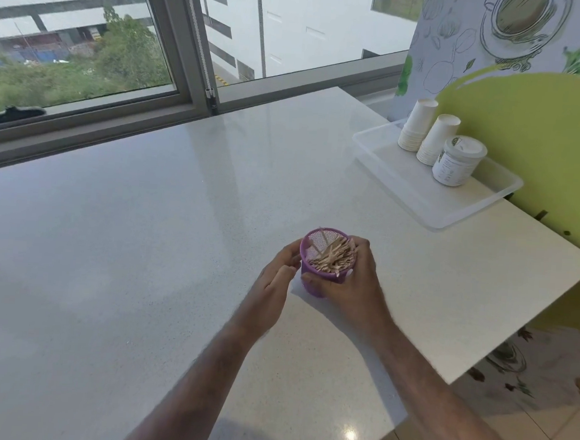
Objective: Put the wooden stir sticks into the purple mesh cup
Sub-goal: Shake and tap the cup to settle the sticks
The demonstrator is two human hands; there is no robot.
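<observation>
The cup (325,260) stands on the counter (142,244) at lower centre, full of sticks (332,255). The right hand (352,286) grips its side; the left hand (274,277) touches it, fingers relaxed. The jar (457,161) label at right is unreadable

Head view — forward, downward, near countertop (142,244).
</observation>
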